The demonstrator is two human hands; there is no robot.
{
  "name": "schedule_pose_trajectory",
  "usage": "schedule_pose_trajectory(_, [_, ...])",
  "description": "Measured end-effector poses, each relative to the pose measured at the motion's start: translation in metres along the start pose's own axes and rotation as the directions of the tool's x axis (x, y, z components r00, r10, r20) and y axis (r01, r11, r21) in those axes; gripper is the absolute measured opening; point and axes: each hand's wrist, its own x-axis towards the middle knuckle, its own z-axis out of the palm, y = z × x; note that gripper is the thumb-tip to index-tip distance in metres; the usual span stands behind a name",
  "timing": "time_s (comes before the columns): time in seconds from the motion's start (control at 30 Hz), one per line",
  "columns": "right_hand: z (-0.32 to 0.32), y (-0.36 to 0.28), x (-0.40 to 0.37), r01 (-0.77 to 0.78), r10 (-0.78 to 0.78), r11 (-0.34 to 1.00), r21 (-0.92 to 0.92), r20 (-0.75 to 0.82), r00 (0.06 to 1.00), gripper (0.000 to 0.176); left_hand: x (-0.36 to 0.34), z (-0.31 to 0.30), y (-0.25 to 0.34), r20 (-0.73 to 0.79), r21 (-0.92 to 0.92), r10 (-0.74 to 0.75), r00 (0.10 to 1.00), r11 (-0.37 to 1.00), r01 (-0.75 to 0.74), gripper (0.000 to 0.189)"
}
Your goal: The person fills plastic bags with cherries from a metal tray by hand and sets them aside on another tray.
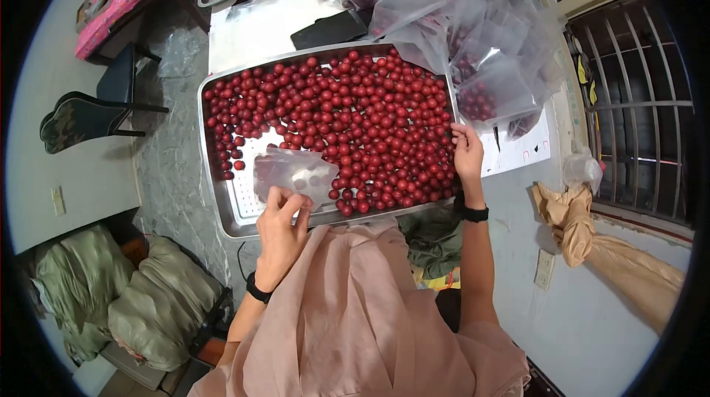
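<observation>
A large metal tray (pixel 207 127) holds a thick layer of small, round, dark red fruits (pixel 370 116), with its perforated white bottom bare at the front left. In my left hand (pixel 282 225) is a clear plastic bag (pixel 296 175), its edge pinched between thumb and fingers. The bag looks flat and hangs over the bare part of the tray, with fruits close to its right side. My right hand (pixel 467 153) is at the tray's right rim, fingers curled on the edge beside the fruits.
Several clear bags (pixel 492 86) filled with red fruits are piled behind and right of the tray. A black flat object (pixel 330 29) lies behind it. To the left stands a dark chair (pixel 96 109); green sacks (pixel 166 301) sit on the floor. A barred window (pixel 636 101) is at right.
</observation>
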Motion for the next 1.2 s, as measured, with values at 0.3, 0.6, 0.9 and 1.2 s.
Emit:
schedule_pose_trajectory(0.3, [-0.026, 0.006, -0.046, 0.094, -0.109, 0.980, -0.175, -0.082, 0.991, 0.024, 0.002, 0.004, -0.007, 0.021, -0.014, 0.056, 0.998, 0.998, -0.056, 0.016])
schedule_pose_trajectory(0.6, [0.003, -0.014, -0.071, 0.285, -0.184, 0.878, -0.384, 0.278, 0.943, 0.057, 0.004, 0.004, -0.006, 0.022, 0.001, 0.064, 0.998, 0.998, -0.064, 0.015])
schedule_pose_trajectory(0.9, [0.030, -0.018, -0.052, 0.261, -0.211, 0.935, -0.239, 0.216, 0.953, 0.068, 0.002, 0.005, -0.009, 0.000, -0.040, 0.047, 0.999, 0.998, -0.047, 0.012])
schedule_pose_trajectory(1.2, [0.048, -0.038, -0.021, 0.074, -0.079, 0.997, 0.027, 0.261, 0.962, 0.057, 0.003, -0.006, -0.006, -0.023, -0.105, -0.008, 1.000, 0.994, 0.005, 0.016])
